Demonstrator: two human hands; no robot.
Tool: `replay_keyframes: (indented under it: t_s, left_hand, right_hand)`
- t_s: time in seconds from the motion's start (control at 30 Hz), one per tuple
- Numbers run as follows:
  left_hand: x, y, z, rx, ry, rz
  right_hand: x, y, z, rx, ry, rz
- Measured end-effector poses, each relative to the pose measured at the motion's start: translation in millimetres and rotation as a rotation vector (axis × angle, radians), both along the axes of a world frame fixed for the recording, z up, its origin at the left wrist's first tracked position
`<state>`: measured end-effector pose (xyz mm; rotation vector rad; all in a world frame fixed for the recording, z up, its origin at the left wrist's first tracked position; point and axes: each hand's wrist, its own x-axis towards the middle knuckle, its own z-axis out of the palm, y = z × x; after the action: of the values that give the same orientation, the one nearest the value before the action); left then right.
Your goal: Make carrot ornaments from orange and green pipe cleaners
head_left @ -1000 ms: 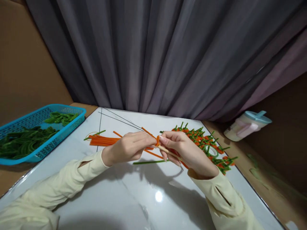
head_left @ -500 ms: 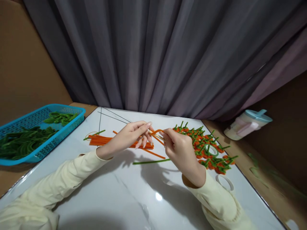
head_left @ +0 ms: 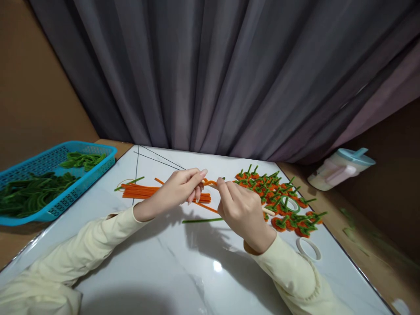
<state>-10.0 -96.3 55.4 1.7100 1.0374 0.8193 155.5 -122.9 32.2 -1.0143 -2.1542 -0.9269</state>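
Above the table my left hand (head_left: 180, 188) is closed, pinching one end of an orange pipe cleaner (head_left: 210, 182) between thumb and fingers. My right hand (head_left: 241, 205) is closed around a pale wooden stick (head_left: 269, 211), whose end pokes out below the palm. Its thumb and forefinger also press on the pipe cleaner, which looks looped around the stick's tip. Under my left hand lies a bundle of orange pipe cleaners (head_left: 139, 191). A single green pipe cleaner (head_left: 200, 221) rests nearer me. To the right sit many small orange pieces with green stems (head_left: 269, 192).
A blue basket (head_left: 82, 183) holding green pipe cleaner pieces stands at the left. Among the orange pieces lies a green-edged tape roll (head_left: 290, 204), with a white ring (head_left: 308, 249) nearer me. A lidded cup (head_left: 341, 170) stands far right. A grey curtain (head_left: 197, 78) hangs behind the table.
My right hand has turned, and the stick's end now shows below its palm. The orange pipe cleaner's crossed loose end is no longer visible, and my hands are slightly closer together.
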Motion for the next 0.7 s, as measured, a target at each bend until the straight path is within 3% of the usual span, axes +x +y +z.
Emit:
replay_keyframes:
  t_s: [0.17, 0.43, 0.7]
  left_hand:
    - [-1, 6, -8.1, -0.160, 0.043, -0.064]
    - [-3, 8, -14.9, -0.223, 0.038, -0.125]
    - [4, 7, -23.4, -0.359, -0.123, -0.155]
  right_hand:
    - [-3, 1, -2.1, 0.044, -0.052, -0.020]
    - [-7, 1, -5.5, 0.084, -0.124, -0.045]
    - [-7, 5, -9.8, 0.066, -0.129, -0.011]
